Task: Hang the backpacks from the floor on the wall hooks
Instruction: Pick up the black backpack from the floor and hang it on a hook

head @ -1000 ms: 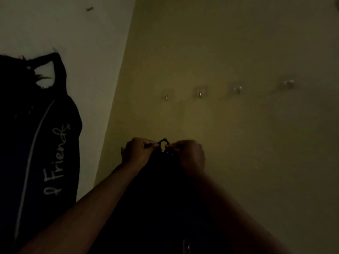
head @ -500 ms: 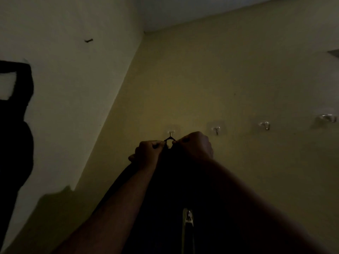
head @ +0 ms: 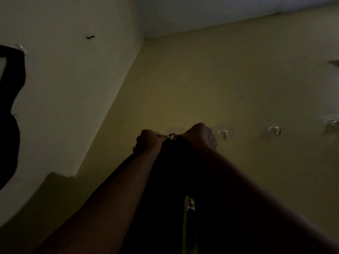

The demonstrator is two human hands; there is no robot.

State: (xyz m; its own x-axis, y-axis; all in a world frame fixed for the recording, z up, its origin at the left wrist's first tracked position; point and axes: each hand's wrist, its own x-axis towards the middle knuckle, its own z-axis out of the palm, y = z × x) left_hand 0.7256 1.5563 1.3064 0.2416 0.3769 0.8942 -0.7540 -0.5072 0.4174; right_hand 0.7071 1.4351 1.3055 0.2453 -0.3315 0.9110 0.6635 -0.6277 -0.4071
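A dark backpack hangs between my forearms against the yellow wall, its zipper pull showing low down. My left hand and my right hand each pinch one side of its small top loop. The loop sits at the leftmost wall hook, which is mostly hidden by it. Whether the loop rests on the hook I cannot tell in this dim light. Another dark backpack hangs on the left wall from a hook.
More hooks run along the yellow wall to the right: one beside my right hand, one farther on, one at the frame edge. The room corner is up left. The light is very dim.
My hands have lifted the backpack's loop from below the hook row up to the leftmost hook. The view has tilted upward, bringing the ceiling in.
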